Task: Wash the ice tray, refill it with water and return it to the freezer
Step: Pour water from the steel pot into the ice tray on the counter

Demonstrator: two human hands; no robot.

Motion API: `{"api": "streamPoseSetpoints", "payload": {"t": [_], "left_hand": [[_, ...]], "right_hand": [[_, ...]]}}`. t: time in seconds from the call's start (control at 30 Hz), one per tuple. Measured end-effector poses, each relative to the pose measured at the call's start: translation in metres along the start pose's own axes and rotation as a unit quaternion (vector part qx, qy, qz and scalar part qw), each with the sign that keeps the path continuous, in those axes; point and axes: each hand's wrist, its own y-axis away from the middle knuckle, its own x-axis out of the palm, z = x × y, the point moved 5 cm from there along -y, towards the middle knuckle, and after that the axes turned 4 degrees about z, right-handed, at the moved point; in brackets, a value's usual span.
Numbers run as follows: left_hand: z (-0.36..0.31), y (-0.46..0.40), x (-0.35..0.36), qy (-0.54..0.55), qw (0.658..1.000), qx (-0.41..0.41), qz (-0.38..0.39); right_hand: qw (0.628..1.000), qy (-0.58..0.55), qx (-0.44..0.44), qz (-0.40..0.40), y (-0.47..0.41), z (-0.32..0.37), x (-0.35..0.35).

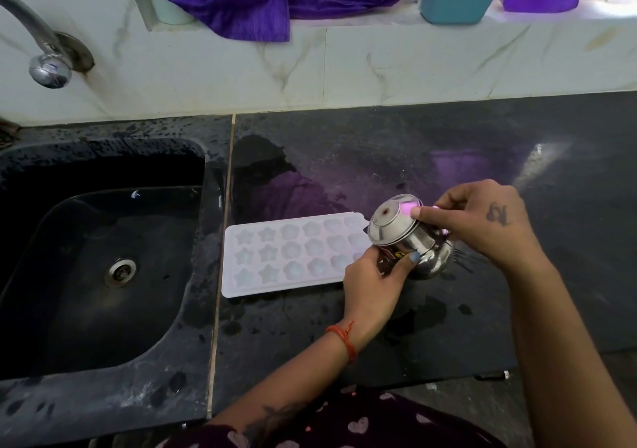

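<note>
Both hands, the left hand (370, 284) and the right hand (482, 225), grip the tilted steel pot (410, 241) over the ice tray (293, 258), so too much tilt could spill water onto the wet table (448, 327).

left hand (374, 284) gripping, right hand (482, 222) pinching
</note>
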Motion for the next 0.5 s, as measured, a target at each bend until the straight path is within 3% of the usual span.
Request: {"api": "streamPoseSetpoints", "payload": {"t": [0.5], "left_hand": [[0.011,-0.002,0.014,0.127,0.990,-0.035,0.056]], "right_hand": [[0.992,0.119,-0.032,-0.019,0.000,0.015,-0.001]]}}
